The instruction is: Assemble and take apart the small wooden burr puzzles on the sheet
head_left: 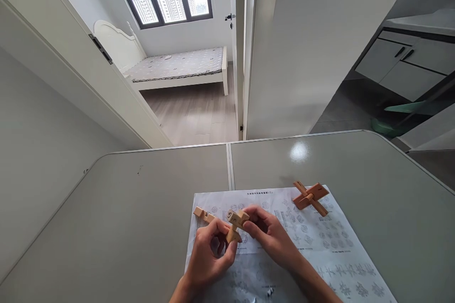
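A: What's hard to make out?

B: Fingers cover much of the upper piece (235, 218) and the lower piece (232, 235), at the lower centre of the frame; I can't tell whether they interlock. The marks on the upper one are too small to read. The bottom edge cuts off both forearms and the sheet (261, 272).

A: And the hands?

B: The left hand (210, 251) pinches the lower piece between thumb and fingers. The right hand (268, 234) grips the upper piece.

A: What's around them?

B: A loose block (203, 214) lies on the sheet, just left of the pieces, its right end beside the left hand. The brown cross (310, 198) sits at the sheet's upper right. The grey tabletop (142, 218) carries it all, with a bed (185, 66) at the upper left.

A: Anything in the way?

B: The hands and right forearm block the sheet's middle.

A: Which way do the pieces point?

B: The upper one runs roughly left to right; the lower one's long axis I can't tell. The loose block slants down rightward.
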{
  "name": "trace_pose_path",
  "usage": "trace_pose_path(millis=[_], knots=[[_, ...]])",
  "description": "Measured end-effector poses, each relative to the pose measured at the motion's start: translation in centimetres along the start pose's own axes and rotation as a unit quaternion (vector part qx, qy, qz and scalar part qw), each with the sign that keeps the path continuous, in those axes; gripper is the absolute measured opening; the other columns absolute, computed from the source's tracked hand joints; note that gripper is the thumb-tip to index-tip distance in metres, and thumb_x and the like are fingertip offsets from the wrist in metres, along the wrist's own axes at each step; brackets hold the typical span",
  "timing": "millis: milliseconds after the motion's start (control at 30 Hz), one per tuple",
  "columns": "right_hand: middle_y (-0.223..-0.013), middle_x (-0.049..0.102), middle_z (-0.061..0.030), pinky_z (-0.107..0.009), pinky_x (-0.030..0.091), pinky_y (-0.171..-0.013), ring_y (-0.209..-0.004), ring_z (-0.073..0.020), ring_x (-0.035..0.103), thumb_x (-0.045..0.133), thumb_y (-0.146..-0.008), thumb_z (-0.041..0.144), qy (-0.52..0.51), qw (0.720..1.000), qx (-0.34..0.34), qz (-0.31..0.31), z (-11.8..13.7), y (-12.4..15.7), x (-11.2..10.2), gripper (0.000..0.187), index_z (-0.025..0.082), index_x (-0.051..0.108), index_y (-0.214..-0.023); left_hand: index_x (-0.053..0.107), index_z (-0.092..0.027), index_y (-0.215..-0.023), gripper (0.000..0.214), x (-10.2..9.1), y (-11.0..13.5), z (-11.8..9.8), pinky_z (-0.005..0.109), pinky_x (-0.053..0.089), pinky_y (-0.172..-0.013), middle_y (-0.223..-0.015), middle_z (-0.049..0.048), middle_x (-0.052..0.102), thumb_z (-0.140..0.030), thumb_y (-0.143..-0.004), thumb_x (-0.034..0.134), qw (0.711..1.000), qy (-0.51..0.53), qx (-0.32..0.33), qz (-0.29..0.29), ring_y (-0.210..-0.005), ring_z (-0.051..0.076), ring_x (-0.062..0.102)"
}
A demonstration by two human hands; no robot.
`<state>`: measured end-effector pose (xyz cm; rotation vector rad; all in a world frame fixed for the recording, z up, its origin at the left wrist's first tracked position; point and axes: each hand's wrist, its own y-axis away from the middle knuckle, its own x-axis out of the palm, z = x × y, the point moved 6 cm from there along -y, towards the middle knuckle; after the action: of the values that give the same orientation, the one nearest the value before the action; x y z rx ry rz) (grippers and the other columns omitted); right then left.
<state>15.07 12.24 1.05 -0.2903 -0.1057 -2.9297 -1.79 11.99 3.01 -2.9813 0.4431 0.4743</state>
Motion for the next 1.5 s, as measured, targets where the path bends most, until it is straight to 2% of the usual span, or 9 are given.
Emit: trace_pose_path(millis=[233,400,500,600,767,967,1067,1300,1500], knots=[[-0.087,0.069,-0.0029,-0.028,0.051,-0.071,-0.074,-0.0168,0.063,0.067,-0.099,0.052,0.014,1.000,-0.013,0.019,-0.1,0.1,0.5,0.033,0.020,0.068,-0.106,0.066,-0.019,-0.085,0.024,0.5,-0.4,0.1,0.022,0.038,-0.051,-0.067,0.0003,0.064,-0.040,-0.095,0.065,0.997,-0.012,-0.047,0.059,-0.052,0.010,0.050],[-0.084,0.068,-0.0024,-0.029,0.050,-0.067,-0.069,-0.0161,0.060,0.054,-0.106,0.052,0.043,0.998,-0.049,0.015,0.0,0.3,0.6,0.035,0.021,0.067,-0.118,0.061,-0.019,-0.099,0.033,0.4,-0.3,0.8,0.023,0.041,-0.049,-0.070,-0.0006,0.064,-0.050,-0.103,0.053,0.987,0.134,-0.081,0.041,-0.047,0.009,0.049],[-0.090,0.070,-0.0037,-0.029,0.051,-0.068,-0.073,-0.0171,0.062,0.056,-0.105,0.043,0.104,0.992,-0.064,0.006,0.4,0.4,0.7,0.025,0.023,0.069,-0.113,0.059,-0.019,-0.106,0.036,-0.1,-0.1,1.1,0.022,0.038,-0.045,-0.063,-0.0038,0.060,-0.054,-0.104,0.050,0.980,0.181,-0.081,-0.015,-0.043,0.009,0.046],[-0.108,0.070,-0.0066,-0.031,0.056,-0.078,-0.086,-0.0191,0.067,0.061,-0.101,0.029,0.176,0.979,-0.102,0.020,1.1,0.5,1.3,0.016,0.025,0.069,-0.114,0.055,-0.020,-0.093,0.035,-1.4,0.0,1.1,0.022,0.040,-0.048,-0.059,-0.0056,0.056,-0.054,-0.104,0.052,0.975,0.171,-0.068,-0.121,-0.045,0.009,0.045],[-0.143,0.061,-0.0089,-0.045,0.049,-0.113,-0.133,-0.0277,0.056,0.065,-0.091,0.012,0.316,0.928,-0.181,0.082,1.4,1.0,3.0,0.047,0.030,0.063,-0.135,0.053,-0.022,-0.087,0.035,-3.1,0.0,0.7,0.024,0.044,-0.054,-0.061,-0.0055,0.055,-0.053,-0.103,0.052,0.957,0.137,-0.067,-0.247,-0.053,0.013,0.049],[-0.151,0.057,-0.0077,-0.050,0.047,-0.116,-0.140,-0.0292,0.049,0.066,-0.089,0.011,0.401,0.888,-0.198,0.106,0.7,1.3,3.7,0.056,0.029,0.059,-0.141,0.056,-0.023,-0.079,0.034,-5.0,0.3,0.8,0.028,0.050,-0.084,-0.087,0.0008,0.065,-0.048,-0.103,0.052,0.935,0.069,-0.085,-0.338,-0.088,0.019,0.062],[-0.153,0.055,-0.0073,-0.050,0.048,-0.116,-0.141,-0.0289,0.049,0.065,-0.091,0.011,0.408,0.885,-0.195,0.107,0.7,1.3,3.7,0.054,0.031,0.060,-0.141,0.057,-0.022,-0.078,0.038,-4.9,0.2,1.0,0.028,0.050,-0.087,-0.092,0.0027,0.067,-0.050,-0.103,0.050,0.937,0.077,-0.099,-0.326,-0.091,0.020,0.063],[-0.152,0.054,-0.0075,-0.049,0.051,-0.113,-0.138,-0.0291,0.053,0.069,-0.086,0.009,0.419,0.882,-0.192,0.097,0.7,1.3,3.7,0.059,0.034,0.061,-0.139,0.055,-0.023,-0.082,0.034,-3.1,-0.6,0.6,0.029,0.054,-0.075,-0.067,-0.0021,0.060,-0.053,-0.098,0.058,0.950,0.176,-0.091,-0.243,-0.073,0.020,0.064],[-0.143,0.059,-0.0082,-0.046,0.054,-0.108,-0.132,-0.0296,0.055,0.078,-0.078,0.006,0.408,0.888,-0.196,0.080,0.4,1.2,3.8,0.055,0.031,0.068,-0.127,0.056,-0.023,-0.082,0.036,-2.6,-0.8,0.5,0.026,0.052,-0.066,-0.066,-0.0035,0.059,-0.055,-0.096,0.060,0.961,0.140,-0.103,-0.216,-0.062,0.016,0.058]])
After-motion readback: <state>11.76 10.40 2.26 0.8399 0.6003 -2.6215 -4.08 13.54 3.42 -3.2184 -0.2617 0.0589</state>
